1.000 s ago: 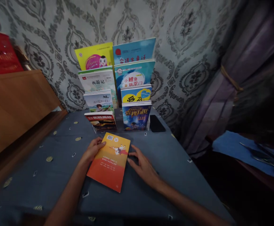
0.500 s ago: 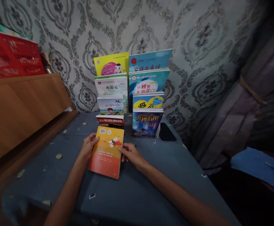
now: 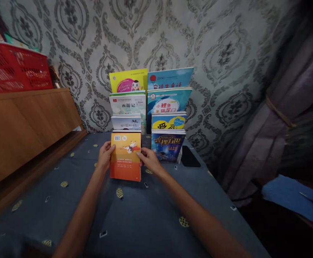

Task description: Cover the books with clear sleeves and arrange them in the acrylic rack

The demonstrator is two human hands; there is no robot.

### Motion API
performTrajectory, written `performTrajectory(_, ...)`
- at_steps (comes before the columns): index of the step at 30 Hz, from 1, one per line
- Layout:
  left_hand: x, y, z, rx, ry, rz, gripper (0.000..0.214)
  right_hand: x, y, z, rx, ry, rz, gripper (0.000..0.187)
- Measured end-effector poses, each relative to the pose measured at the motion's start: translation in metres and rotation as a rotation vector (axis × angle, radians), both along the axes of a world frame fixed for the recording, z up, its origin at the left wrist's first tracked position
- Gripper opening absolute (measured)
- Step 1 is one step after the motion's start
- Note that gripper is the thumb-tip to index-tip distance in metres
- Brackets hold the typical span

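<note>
An orange book (image 3: 125, 161) with its back cover facing me stands upright between my hands, its barcode at the top left. My left hand (image 3: 105, 154) grips its left edge, thumb on the cover. On the opposite edge, my right hand (image 3: 148, 157) holds it with the thumb in front and the fingers partly hidden behind. Directly behind it, the front left row of the book rack is covered. Above it show a pale book (image 3: 126, 123), a white-green book (image 3: 128, 104) and a yellow book (image 3: 128, 79).
In the right column stand a dark blue book (image 3: 167, 145), a yellow-and-blue book (image 3: 156, 122) and taller blue books behind. A black flat object (image 3: 190, 156) lies beside them on the blue tablecloth (image 3: 134, 222). A red basket (image 3: 16, 68) sits on a wooden cabinet (image 3: 29, 125) at left.
Both hands have moved the orange book forward and straightened it. It now stands against the left column, covering the red-titled book that showed before.
</note>
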State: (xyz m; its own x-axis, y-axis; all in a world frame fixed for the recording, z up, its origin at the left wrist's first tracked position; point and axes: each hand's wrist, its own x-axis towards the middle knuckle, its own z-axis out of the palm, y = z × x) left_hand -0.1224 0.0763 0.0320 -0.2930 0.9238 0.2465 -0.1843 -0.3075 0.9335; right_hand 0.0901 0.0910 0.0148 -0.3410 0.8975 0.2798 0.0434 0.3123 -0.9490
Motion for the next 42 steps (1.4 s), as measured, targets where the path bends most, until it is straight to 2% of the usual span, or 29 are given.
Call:
performTrajectory(6,-0.002,0.027,0.012,0.108,0.032,0.022,0.053,0.001,0.023,0.019,0.246,-0.121,-0.135,0.027)
performTrajectory(10,-0.006,0.048,0.023,0.264,0.091,0.046,0.048,-0.001,0.034,0.033,0.439,-0.167,-0.238,0.028)
performTrajectory(16,-0.010,0.065,0.036,0.491,0.182,0.057,0.042,-0.001,0.038,0.043,0.524,-0.155,-0.292,0.029)
performTrajectory(24,-0.014,0.065,0.031,0.501,0.291,0.098,0.041,0.004,0.040,0.041,0.501,-0.251,-0.268,0.024)
performTrajectory(28,-0.022,0.059,0.038,0.474,0.428,0.155,0.032,0.004,0.041,0.042,0.487,-0.269,-0.258,0.022)
performTrajectory(35,-0.035,0.046,0.053,0.472,0.639,0.159,0.024,0.003,0.043,0.043,0.526,-0.320,-0.306,0.016)
performTrajectory(38,-0.039,0.041,0.056,0.454,0.676,0.120,0.024,0.003,0.043,0.043,0.553,-0.323,-0.312,0.017)
performTrajectory(42,-0.047,0.036,0.057,0.420,0.677,-0.002,0.028,0.003,0.045,0.041,0.591,-0.340,-0.310,0.017)
